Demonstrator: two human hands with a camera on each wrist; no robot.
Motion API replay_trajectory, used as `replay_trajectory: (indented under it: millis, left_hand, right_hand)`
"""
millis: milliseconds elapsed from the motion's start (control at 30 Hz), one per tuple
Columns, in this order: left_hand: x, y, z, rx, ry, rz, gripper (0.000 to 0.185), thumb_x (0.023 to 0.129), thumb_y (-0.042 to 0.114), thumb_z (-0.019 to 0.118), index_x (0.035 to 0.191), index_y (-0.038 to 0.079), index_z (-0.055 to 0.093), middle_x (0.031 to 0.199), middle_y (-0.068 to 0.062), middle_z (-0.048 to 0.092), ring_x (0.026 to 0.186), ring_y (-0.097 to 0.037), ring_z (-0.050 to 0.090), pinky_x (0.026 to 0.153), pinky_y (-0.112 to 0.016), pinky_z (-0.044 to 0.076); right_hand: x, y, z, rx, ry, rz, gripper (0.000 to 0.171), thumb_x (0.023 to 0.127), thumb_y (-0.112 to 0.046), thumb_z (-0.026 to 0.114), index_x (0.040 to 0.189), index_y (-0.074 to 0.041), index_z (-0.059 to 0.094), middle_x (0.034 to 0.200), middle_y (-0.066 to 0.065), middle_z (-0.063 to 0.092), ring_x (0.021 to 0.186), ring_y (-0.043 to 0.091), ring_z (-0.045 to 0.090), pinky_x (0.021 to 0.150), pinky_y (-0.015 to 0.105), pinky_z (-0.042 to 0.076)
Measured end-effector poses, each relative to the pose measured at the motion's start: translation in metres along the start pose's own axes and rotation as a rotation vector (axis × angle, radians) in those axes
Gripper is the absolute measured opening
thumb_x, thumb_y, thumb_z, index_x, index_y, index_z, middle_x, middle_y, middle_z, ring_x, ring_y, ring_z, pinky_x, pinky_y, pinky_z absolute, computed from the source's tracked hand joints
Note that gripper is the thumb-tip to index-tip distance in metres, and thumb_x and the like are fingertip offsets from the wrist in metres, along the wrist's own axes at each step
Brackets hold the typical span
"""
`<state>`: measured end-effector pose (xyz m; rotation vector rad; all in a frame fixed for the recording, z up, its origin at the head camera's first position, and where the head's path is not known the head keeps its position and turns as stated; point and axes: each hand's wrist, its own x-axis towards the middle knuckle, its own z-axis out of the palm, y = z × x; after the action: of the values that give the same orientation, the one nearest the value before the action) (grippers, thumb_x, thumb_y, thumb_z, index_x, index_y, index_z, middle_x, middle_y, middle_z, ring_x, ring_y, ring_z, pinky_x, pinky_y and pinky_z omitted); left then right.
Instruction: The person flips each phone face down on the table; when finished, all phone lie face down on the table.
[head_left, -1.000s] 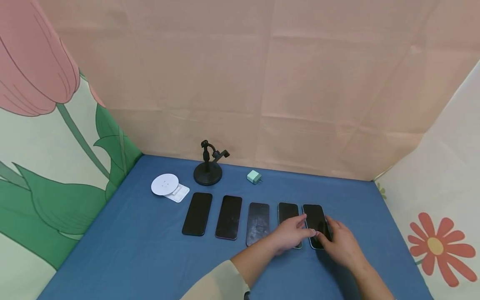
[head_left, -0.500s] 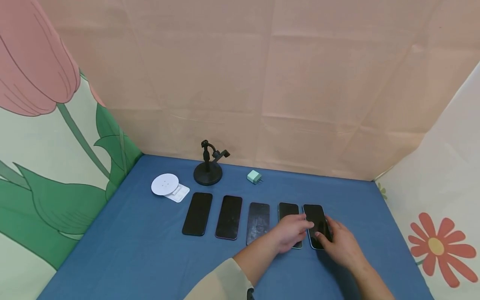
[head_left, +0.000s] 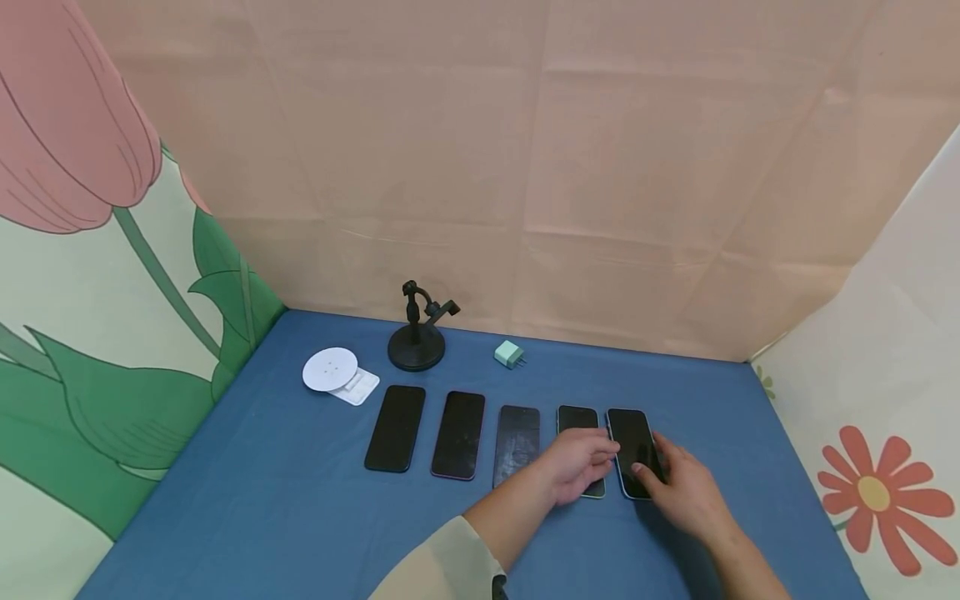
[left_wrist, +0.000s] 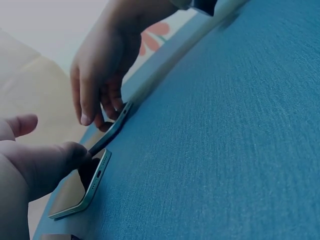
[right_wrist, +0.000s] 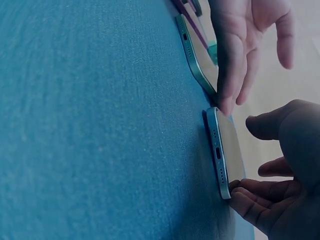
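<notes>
My right hand (head_left: 686, 492) is at the right side of the rightmost phone (head_left: 628, 442), a dark-screened one with a pale blue frame. In the right wrist view its lower fingers (right_wrist: 250, 197) meet the phone's edge, while the thumb (right_wrist: 257, 127) stays apart above the screen. Across the phone's left edge, my left hand (head_left: 573, 467) has loosely bent fingers, with a fingertip right at the phone's corner in the right wrist view. The left palm overlaps the green-framed phone (head_left: 576, 417), hiding part of it. In the left wrist view, its thumb (left_wrist: 72, 155) points toward the two phones.
Further left lie a scuffed grey phone (head_left: 516, 437), a dark phone (head_left: 457, 435) and another black phone (head_left: 395, 427). Behind them are a mint charger plug (head_left: 509, 353), a black stand (head_left: 417, 346), a white disc (head_left: 330, 369) and a white card-like piece (head_left: 360, 387).
My left hand has drawn back slightly to the left; its thumb no longer reaches over the rightmost phone's screen. My right hand and the phones have hardly moved.
</notes>
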<state>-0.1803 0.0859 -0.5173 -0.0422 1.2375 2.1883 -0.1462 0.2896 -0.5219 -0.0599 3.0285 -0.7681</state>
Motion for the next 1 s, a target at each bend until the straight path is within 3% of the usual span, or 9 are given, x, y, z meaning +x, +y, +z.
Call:
replay_trajectory:
  millis: [400,633,1000]
  left_hand:
    - [-0.007,0.007,-0.004,-0.018,-0.004,-0.001,0.061,0.099,0.002,0.061,0.152,-0.015,0.036,0.152,-0.03,0.046,0.144,-0.039,0.044,0.119,-0.05,0.035]
    - [-0.011,0.012,-0.004,-0.055,-0.011,0.005,0.058,0.1,0.0,0.058,0.152,-0.015,0.037,0.15,-0.028,0.048,0.142,-0.038,0.047,0.118,-0.049,0.036]
    - [-0.018,0.023,-0.003,-0.045,-0.049,0.008,0.058,0.101,0.0,0.056,0.154,-0.013,0.035,0.152,-0.025,0.049,0.141,-0.036,0.049,0.119,-0.048,0.035]
  right_hand:
    - [-0.002,-0.003,-0.002,0.086,-0.038,0.048,0.077,0.101,-0.046,0.065,0.151,0.008,0.044,0.13,0.031,0.064,0.106,0.036,0.07,0.087,0.054,0.056]
    - [-0.001,-0.003,-0.001,0.166,-0.07,0.063,0.073,0.103,-0.046,0.062,0.152,0.005,0.044,0.125,0.025,0.069,0.105,0.031,0.071,0.08,0.044,0.059]
    - [-0.001,-0.008,0.0,0.281,-0.112,0.086,0.075,0.106,-0.054,0.051,0.155,0.002,0.042,0.143,0.024,0.06,0.128,0.037,0.061,0.103,0.053,0.051]
